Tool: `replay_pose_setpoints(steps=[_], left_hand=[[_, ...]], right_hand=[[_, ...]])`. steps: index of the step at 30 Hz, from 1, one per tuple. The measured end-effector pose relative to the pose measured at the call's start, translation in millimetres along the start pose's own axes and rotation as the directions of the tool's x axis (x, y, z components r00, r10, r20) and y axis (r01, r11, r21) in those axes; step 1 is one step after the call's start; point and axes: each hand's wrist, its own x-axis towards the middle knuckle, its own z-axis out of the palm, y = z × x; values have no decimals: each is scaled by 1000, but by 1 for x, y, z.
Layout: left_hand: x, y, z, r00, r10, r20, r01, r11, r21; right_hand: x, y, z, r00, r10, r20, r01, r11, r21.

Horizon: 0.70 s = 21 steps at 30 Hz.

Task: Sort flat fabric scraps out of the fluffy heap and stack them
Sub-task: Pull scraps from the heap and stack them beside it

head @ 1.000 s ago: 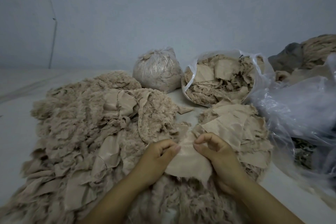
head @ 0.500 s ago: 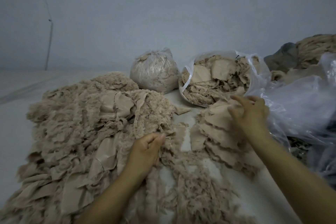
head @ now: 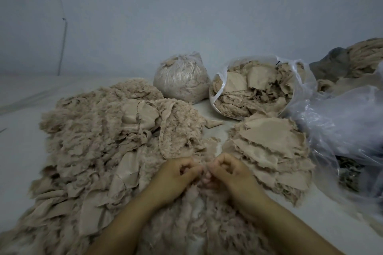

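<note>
A wide beige fluffy heap (head: 99,141) of furry scraps covers the left and front of the pale surface. To the right lies a stack of flat beige scraps (head: 271,147). My left hand (head: 176,178) and my right hand (head: 230,176) meet at the near centre, knuckles up and fingers curled. Both pinch a fluffy scrap (head: 202,187) at the heap's front edge. Most of that piece is hidden under my fingers.
An open plastic bag of beige scraps (head: 259,89) lies behind the stack. A tied bag of fluff (head: 182,77) stands at its left. Crumpled clear plastic (head: 342,126) fills the right side. Grey cloth and rope-like material (head: 352,58) lie far right. A pale wall rises behind.
My right hand laid the flat scrap on the stack and has come back from there to the centre. Both hands now grip a new piece in the heap.
</note>
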Motion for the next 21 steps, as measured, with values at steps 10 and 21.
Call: replay_pose_setpoints(steps=[10,21], left_hand=[[-1,1,-4,997,31,66,-32,999,9],[-3,5,-7,998,38,51,-28,981,-193]], right_hand=[[-1,15,7,986,-155,67,168,874,-456],[-3,2,-13,986,158,54,-154,985,-77]])
